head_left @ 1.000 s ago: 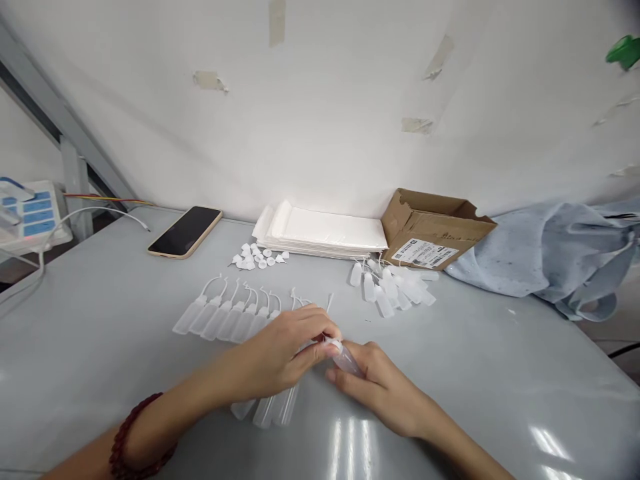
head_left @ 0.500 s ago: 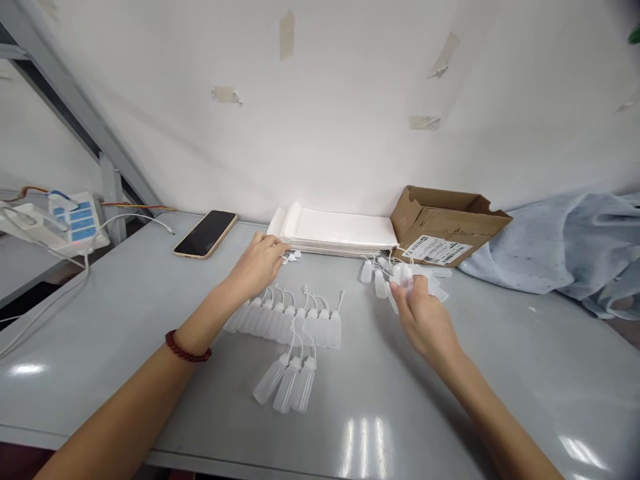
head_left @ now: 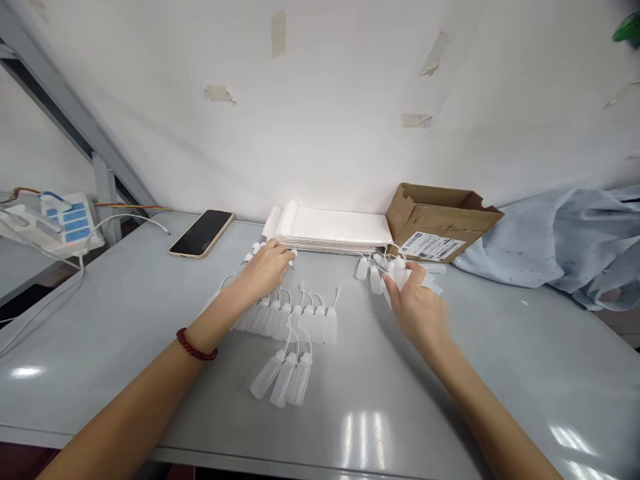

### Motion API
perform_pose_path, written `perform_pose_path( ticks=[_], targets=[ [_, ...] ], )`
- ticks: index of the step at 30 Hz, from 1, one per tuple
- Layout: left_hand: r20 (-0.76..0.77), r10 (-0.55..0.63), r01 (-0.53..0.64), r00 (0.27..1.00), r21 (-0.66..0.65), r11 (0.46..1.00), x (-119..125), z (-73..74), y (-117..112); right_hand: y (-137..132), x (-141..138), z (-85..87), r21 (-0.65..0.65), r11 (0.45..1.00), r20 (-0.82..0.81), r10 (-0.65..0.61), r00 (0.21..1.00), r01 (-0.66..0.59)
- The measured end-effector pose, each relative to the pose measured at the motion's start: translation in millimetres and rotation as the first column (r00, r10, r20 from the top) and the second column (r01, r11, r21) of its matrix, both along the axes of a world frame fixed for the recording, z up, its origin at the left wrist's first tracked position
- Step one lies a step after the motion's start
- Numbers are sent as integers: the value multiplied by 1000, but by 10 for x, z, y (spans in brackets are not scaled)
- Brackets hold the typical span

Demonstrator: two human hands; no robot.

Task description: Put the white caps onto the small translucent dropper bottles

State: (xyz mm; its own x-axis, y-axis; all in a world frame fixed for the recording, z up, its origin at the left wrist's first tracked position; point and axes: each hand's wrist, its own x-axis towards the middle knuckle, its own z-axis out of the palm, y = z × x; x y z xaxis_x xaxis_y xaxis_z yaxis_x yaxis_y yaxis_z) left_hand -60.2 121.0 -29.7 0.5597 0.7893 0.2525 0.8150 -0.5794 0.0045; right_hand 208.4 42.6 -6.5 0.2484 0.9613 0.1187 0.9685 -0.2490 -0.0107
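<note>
Going left to right from my end: my left hand point(head_left: 267, 270) is curled down over the small white needle-tip caps point(head_left: 257, 248), and honestly I can't tell if the fingers have one. I'd pinch by the white body, since those thin tips look easy to bend. Past my left wrist runs the row of tethered bottles point(head_left: 319, 325), three more bottles point(head_left: 301, 381) nearer me, so keep that forearm high. My right hand point(head_left: 423, 310) has thumb and fingers around a squeeze bottle point(head_left: 401, 268) at the loose pile point(head_left: 376, 280) by the cardboard box point(head_left: 450, 228); light grip imo, mind the overlapping tethers.
</note>
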Motion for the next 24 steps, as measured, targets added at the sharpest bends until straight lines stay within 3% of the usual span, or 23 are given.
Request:
perform_pose_path(
  ticks=[11, 24],
  targets=[
    [-49, 22, -22, 999, 5, 1000, 60, 32, -127, 115, 16, -120, 14, 1000, 105, 13, 994, -14],
    [90, 7, -1, 996, -67, 998, 28, 40, -208, 19, -9, -91, 61, 996, 30, 67, 997, -69]
  ],
)
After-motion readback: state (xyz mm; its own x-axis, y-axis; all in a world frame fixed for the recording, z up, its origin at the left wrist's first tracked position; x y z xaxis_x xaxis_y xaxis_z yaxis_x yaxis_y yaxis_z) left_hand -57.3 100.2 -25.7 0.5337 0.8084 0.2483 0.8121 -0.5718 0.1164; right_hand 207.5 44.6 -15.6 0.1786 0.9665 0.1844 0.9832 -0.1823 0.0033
